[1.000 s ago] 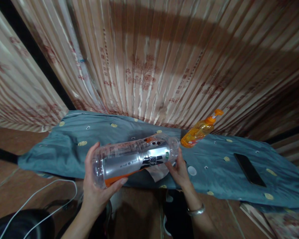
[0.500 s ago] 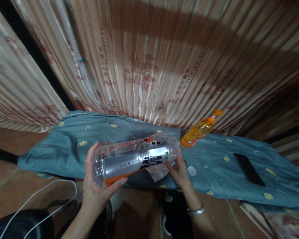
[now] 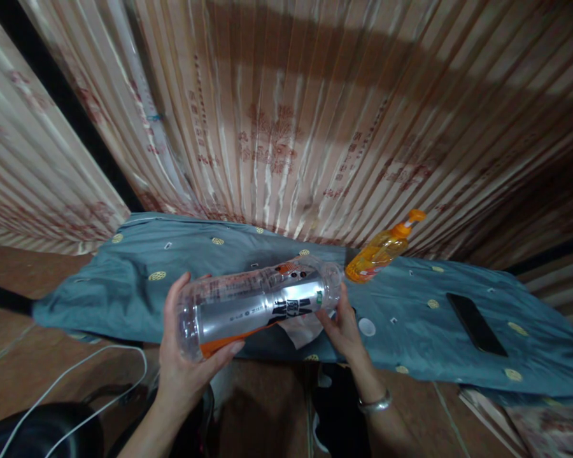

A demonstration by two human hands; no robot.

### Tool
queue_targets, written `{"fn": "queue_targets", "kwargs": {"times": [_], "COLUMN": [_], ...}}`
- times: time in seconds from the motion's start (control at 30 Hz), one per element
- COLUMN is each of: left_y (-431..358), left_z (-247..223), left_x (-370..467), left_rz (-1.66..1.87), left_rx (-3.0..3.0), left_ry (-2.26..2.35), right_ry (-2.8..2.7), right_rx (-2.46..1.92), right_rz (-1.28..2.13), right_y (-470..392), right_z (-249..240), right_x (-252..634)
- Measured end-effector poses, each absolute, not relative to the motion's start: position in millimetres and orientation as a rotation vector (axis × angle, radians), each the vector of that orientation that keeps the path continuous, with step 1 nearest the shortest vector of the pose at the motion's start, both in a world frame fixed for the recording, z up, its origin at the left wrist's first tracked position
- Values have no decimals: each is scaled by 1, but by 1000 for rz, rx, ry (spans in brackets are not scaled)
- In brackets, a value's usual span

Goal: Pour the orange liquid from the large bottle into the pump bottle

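Observation:
A clear plastic bottle [image 3: 260, 305] with a silver and orange label lies tilted sideways between my hands, above the cloth-covered board. My left hand [image 3: 186, 356] grips its base end, thumb below and fingers around the far side. At the neck end, my right hand [image 3: 341, 327] holds the bottle with thumb and fingers; some fingers are hidden behind it. Beneath the bottle, near my right hand, a pale piece of tissue or paper [image 3: 300, 334] shows. A white round cap [image 3: 367, 327] rests on the cloth just right of that hand.
An orange pump bottle [image 3: 378, 254] stands behind the neck end. A black phone [image 3: 476, 324] lies at the right on the teal cloth [image 3: 138, 273]. Pleated patterned curtain [image 3: 277, 127] hangs behind. A white cable [image 3: 90, 356] loops at lower left above a dark rounded object [image 3: 42, 432].
Almost nothing differs. Both hands keep hold of the bottle in nearly the same pose, and the view has shifted very slightly.

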State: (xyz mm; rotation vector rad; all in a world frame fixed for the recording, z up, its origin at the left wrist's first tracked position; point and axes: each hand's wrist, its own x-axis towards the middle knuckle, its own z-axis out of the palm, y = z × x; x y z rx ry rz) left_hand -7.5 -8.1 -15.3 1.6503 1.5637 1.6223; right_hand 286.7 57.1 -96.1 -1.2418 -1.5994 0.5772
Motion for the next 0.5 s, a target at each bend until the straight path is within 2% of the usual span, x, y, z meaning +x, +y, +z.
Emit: {"fn": "queue_targets", "kwargs": {"times": [0.5], "left_y": [-8], "left_z": [-19], "left_x": [-14], "left_rz": [1581], "left_rx": [1798], "left_ry": [1518], "right_ry": [-1601], "right_rx": [-1251], "right_rz": [569], "right_y": [57], "right_z": [-98], "right_x": [288]}}
